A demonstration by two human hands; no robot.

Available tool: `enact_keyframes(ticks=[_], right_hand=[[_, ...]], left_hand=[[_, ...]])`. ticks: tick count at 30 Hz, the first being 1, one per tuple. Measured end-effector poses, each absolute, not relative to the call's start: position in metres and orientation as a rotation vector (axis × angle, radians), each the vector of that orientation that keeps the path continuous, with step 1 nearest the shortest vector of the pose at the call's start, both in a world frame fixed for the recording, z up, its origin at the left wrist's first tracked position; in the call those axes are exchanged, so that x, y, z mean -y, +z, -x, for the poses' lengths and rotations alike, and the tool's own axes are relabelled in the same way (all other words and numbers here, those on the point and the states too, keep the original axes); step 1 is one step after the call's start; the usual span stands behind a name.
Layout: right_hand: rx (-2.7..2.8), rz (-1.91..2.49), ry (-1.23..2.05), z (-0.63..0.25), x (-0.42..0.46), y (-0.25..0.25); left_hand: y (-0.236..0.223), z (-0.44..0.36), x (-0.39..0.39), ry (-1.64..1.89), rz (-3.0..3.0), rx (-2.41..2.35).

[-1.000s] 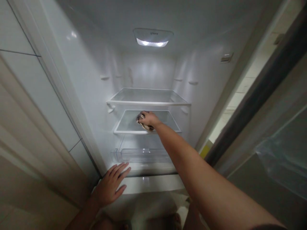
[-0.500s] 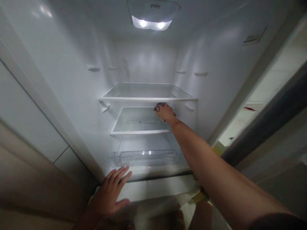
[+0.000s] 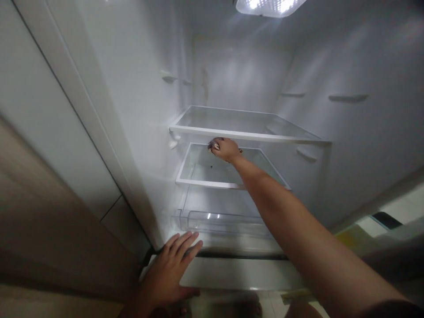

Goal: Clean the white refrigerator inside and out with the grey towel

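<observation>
An open fridge with bare glass shelves fills the view. My right hand (image 3: 226, 149) reaches deep inside and is closed on a dark, patterned cloth (image 3: 213, 144), pressed on the back part of the lower glass shelf (image 3: 198, 181), just under the upper glass shelf (image 3: 245, 133). Most of the cloth is hidden under my fingers. My left hand (image 3: 170, 269) lies flat with fingers spread on the white ledge at the bottom front of the fridge compartment (image 3: 232, 276).
A clear plastic drawer (image 3: 225, 218) sits below the lower shelf. The fridge light (image 3: 270, 5) shines at the top. White fridge walls with shelf pegs close in both sides. A beige cabinet panel (image 3: 39, 229) stands at the left. My right forearm crosses the opening.
My right hand slid the cloth from the shelf's middle front to the right, then back toward the rear centre. My view moved closer and tilted; my left hand stayed on the ledge.
</observation>
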State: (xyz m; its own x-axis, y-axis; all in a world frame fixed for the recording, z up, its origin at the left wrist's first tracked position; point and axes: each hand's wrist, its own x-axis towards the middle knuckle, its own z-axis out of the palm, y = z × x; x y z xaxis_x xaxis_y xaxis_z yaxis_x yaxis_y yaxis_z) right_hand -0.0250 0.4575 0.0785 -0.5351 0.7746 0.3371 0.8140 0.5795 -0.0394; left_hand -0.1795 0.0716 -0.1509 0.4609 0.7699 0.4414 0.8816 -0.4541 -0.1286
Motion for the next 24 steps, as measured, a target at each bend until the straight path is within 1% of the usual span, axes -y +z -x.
enact_keyframes(ticks=[5,8,19,24], right_hand=[[2.635,1.095,-0.101,0.093,-0.431,0.081],[2.640,1.061,-0.058,0.108,-0.412,0.082],[2.794,0.744,0.054,0.043,-0.301,0.090],[2.766,0.737,0.176,0.022,-0.269,0.095]], left_hand=[[-0.153,0.179,-0.071,-0.439,2.451,1.496],[-0.151,0.180,-0.072,-0.452,2.439,1.478],[-0.146,0.179,-0.074,-0.506,2.294,1.277],[-0.141,0.173,-0.070,-0.501,2.258,1.240]])
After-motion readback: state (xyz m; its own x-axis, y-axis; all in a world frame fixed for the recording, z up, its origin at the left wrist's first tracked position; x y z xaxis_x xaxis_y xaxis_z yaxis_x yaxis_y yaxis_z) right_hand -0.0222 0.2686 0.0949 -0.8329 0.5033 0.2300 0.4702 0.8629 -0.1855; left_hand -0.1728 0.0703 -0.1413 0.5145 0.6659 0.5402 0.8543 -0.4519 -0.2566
